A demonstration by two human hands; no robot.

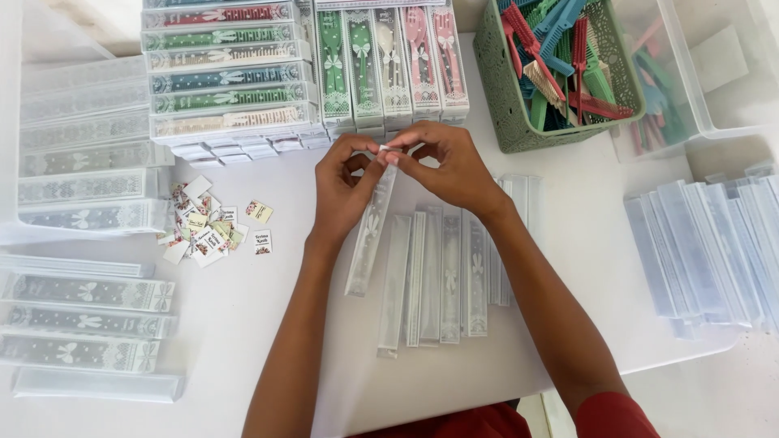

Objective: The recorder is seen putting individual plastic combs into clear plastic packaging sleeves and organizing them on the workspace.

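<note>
Both hands raised over the middle of the white desk (243, 324), meeting at the far end of one long clear box (371, 231). Left hand (341, 191) wrapped round the box's upper part, grip closed on it; right hand (450, 166) pinching the box's top flap, fingertips (393, 156) narrow and touching the left thumb. Box tilted, near end resting on the desk just left of a row of clear boxes (442, 276) lying side by side. Left of the hands, a small heap of paper labels (207, 227). Far left, stacks of packed boxes (223, 73) holding coloured combs, more standing upright beside them. Far right, a green basket (503, 105) full of loose combs (560, 49), touching a clear plastic tub (714, 73). At the right edge, another spread of flat clear boxes (706, 251). Near left, several patterned boxes (89, 320) laid in a column.
</note>
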